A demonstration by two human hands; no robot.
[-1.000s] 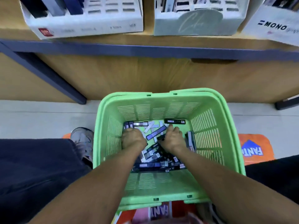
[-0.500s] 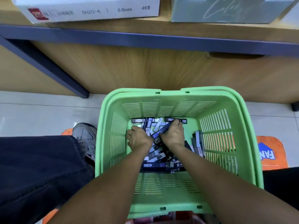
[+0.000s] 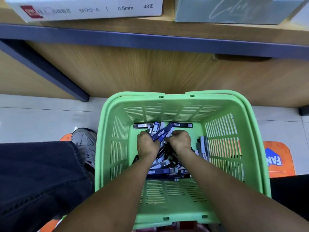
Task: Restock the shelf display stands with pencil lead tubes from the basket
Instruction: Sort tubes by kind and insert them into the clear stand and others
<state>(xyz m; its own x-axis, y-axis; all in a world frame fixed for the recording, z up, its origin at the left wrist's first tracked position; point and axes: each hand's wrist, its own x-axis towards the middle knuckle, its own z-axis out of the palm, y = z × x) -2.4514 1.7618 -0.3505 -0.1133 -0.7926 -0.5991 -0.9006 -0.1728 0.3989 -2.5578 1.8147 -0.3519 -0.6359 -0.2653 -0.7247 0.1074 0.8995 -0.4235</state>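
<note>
A pale tiled floor [image 3: 41, 118] runs beneath a wooden shelf [image 3: 150, 72] carrying a white display stand [image 3: 93, 9] marked 0.5mm. A green basket [image 3: 115, 148] sits on the floor between my legs. Loose pencil lead tubes [image 3: 167, 170] cover its bottom. My left hand [image 3: 147, 144] and right hand [image 3: 180, 141] are both inside the basket, fingers curled around a gathered bundle of tubes [image 3: 161, 133] between them, ends fanning toward the far wall.

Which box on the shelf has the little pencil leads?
Look above the green basket to the wooden shelf. Two boxes sit there; choose the white box on the left. It alone has a red logo and "0.5mm" printed on its front.
</note>
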